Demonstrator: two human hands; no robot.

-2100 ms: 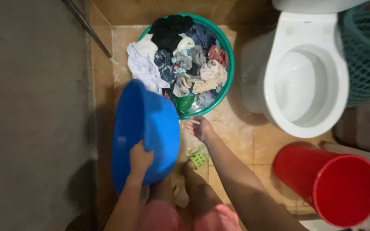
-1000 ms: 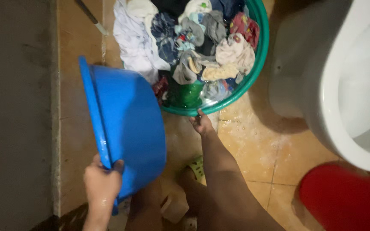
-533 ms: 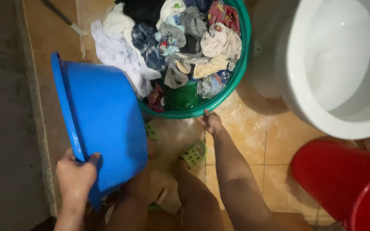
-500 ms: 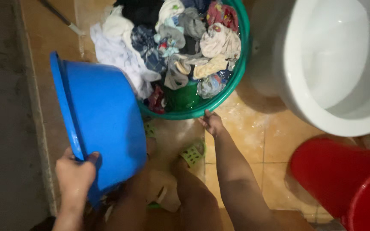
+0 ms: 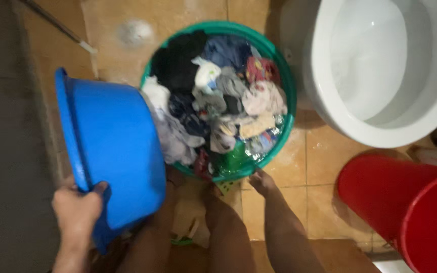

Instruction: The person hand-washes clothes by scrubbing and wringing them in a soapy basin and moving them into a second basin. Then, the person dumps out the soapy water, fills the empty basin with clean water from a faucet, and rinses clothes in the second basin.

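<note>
Hands: left (image 5: 77,210) clamped on blue basin (image 5: 115,156) rim; right (image 5: 262,182) fingers grip green tub (image 5: 284,136) rim.

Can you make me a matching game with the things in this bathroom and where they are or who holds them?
Things:
1. blue basin
2. green basin
3. red bucket
4. toilet

Places or states:
A. lying low at the right edge of the picture
B. full of mixed clothes
C. held by its rim in the left hand, tilted
D. white, open bowl at the top right

Pairs: 1-C, 2-B, 3-A, 4-D

Bonus: the right hand touches the near rim of the green basin.
</note>
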